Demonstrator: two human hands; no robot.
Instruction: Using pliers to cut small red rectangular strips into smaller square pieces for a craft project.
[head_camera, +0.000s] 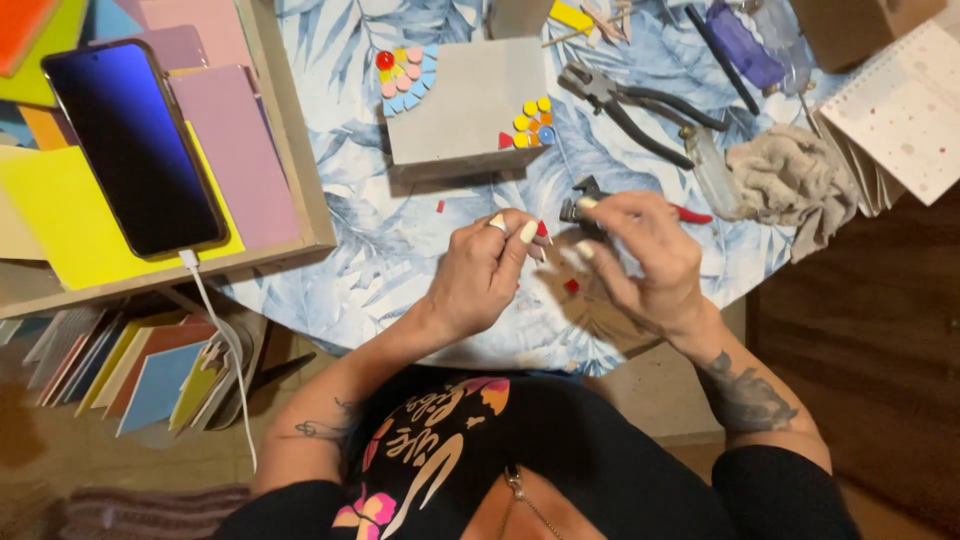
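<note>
The left hand (487, 265) is held above the front edge of the worktop (400, 240), its fingers curled in and the fingertips pinched on a small red piece (542, 230) that shows just beside the thumbnail. The right hand (640, 255) is close to it, almost touching, and is closed around a pair of red-handled nippers (583, 208); the dark head of the tool comes out on the left of the fingers and the end of a red handle comes out on the right. The head of the nippers is just beside the red piece, but I cannot tell if it touches it.

Under the hands, on the blue leaf-pattern cloth of the worktop, lies one small red chip (571, 286), and another tiny red chip (440, 207) lies nearer to the grey block (465, 105). This block stands behind the hands. It has a fan of pink, blue and yellow tiles with a red dot at its upper left corner, and a small group of yellow, orange, red and blue tiles at its lower right corner.

To the right of the block lie black pliers (635, 110), and further right a crumpled beige cloth (790, 180) and a white sheet with small dots (905, 110). On the left, a wooden tray (295, 150) holds coloured sheets in yellow, pink and orange, and a dark phone (135, 145) lies on them with a white cable (225, 350) hanging down. Below the tray more coloured tiles (130, 365) stand in a row.
</note>
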